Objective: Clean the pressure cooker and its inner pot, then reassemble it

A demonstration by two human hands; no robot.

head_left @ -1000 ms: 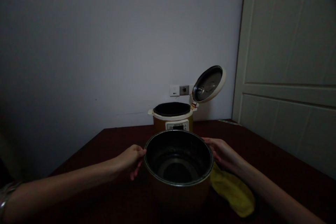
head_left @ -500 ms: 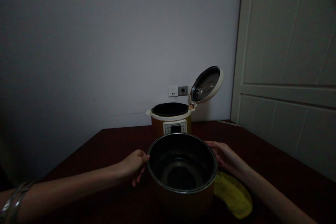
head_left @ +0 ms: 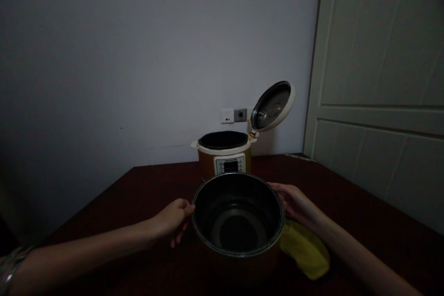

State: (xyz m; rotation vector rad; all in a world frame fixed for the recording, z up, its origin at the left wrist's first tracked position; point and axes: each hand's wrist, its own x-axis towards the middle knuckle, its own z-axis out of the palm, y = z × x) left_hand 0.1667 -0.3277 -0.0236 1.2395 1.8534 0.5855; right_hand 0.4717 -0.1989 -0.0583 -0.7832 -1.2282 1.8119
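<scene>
A round inner cooking pot (head_left: 238, 249) with a dark inside and orange outer wall is held between both hands above the dark red table (head_left: 138, 185). My left hand (head_left: 173, 220) grips its left rim, fingers curled against the wall. My right hand (head_left: 294, 203) holds the right rim from the far side. Behind the pot stands an orange and cream rice cooker (head_left: 225, 157), its hinged lid (head_left: 272, 105) tipped up and its cavity open. A yellow cloth (head_left: 307, 249) lies on the table under my right forearm.
A pale wall with a socket plate (head_left: 234, 115) runs behind the table. A white panelled door (head_left: 381, 78) stands at the right. Metal bangles (head_left: 9, 263) circle my left wrist.
The pot and both hands have shifted only slightly while the view drifted; the cooker now sits a little higher in the picture. The grip on the pot is the same.
</scene>
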